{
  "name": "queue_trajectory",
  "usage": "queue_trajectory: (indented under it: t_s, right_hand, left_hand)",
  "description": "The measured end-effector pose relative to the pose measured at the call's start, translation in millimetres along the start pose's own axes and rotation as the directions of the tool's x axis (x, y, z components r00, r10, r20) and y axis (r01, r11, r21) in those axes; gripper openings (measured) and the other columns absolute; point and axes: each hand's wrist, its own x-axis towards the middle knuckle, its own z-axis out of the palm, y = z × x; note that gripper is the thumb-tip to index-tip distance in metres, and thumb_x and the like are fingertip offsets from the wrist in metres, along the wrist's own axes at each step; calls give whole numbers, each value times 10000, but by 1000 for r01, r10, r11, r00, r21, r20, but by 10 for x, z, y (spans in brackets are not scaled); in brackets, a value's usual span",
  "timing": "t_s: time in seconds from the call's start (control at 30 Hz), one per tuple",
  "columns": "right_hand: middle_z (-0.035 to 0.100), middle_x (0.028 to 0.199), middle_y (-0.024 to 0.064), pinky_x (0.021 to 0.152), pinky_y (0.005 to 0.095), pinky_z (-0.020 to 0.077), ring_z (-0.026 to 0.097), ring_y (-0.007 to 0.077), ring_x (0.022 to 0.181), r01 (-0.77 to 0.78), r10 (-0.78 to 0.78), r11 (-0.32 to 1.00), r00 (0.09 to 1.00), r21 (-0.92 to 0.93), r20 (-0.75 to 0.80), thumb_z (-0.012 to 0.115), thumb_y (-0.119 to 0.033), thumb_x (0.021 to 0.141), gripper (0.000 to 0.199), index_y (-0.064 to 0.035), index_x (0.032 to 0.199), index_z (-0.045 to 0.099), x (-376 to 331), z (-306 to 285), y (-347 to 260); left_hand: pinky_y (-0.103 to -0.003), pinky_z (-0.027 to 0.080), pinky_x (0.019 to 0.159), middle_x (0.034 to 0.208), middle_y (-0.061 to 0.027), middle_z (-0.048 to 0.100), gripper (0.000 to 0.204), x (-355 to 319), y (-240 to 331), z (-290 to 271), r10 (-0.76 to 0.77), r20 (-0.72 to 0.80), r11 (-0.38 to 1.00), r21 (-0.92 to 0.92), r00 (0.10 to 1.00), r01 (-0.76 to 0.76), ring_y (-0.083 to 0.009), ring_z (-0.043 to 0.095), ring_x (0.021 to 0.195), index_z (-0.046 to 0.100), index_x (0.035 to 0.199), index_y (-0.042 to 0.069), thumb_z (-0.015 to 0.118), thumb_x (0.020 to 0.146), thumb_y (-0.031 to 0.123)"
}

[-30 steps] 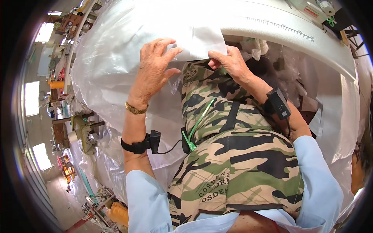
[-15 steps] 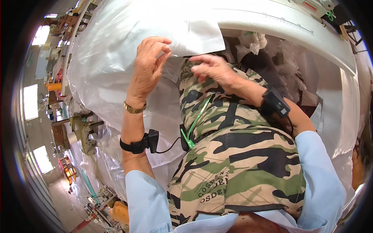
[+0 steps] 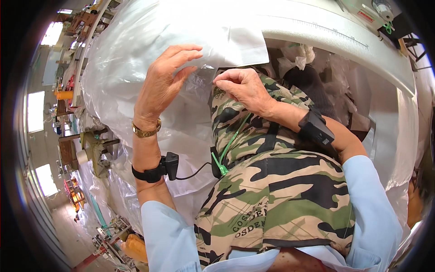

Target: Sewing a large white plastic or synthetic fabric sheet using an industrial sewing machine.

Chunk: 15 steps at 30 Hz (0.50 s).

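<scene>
My left hand (image 3: 168, 80) hovers over a heap of shiny white plastic sheeting (image 3: 115, 72), its fingers stretched forward and the thumb apart from them. Nothing shows between them. To its right, my right hand (image 3: 244, 89) is above my camouflage apron (image 3: 299, 181), with thumb and fingertips pinched together. Whatever the pinch may hold is too small to make out. Just beyond both hands lies the square corner of a smooth white sheet (image 3: 247, 47), which neither hand clearly touches.
A white table edge with a ruler scale (image 3: 333, 29) curves across the far right, a machine part (image 3: 380, 10) on it. Crumpled clear plastic (image 3: 297, 54) lies beneath that edge. Equipment and an orange bundle (image 3: 135, 248) stand at the left.
My left hand has shifted slightly left and its thumb has spread from the fingers. My right hand, blurred before, has moved a little left and its fingertips have closed into a pinch.
</scene>
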Motion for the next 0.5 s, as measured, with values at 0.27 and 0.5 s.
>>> queue_trajectory:
  t_s: [0.27, 0.5]
  right_hand:
    - [542, 653, -32, 475, 208, 390, 482, 47, 540, -222, 220, 954, 975, 200, 33, 696, -210, 920, 340, 28, 1158, 645, 116, 186, 209]
    - [570, 662, -34, 481, 199, 386, 478, 29, 548, -45, 25, 975, 995, 218, 94, 682, -183, 917, 212, 21, 973, 702, 133, 44, -110]
  left_hand:
    - [-267, 522, 748, 1190, -82, 668, 308, 57, -45, 3, -122, 15, 985, -122, 992, 123, -152, 611, 853, 659, 1144, 14, 626, 853, -77]
    - [-234, 514, 710, 1195, -76, 675, 322, 98, 39, -146, -103, 14, 991, -90, 995, 104, -121, 597, 774, 667, 1154, 21, 617, 853, -83]
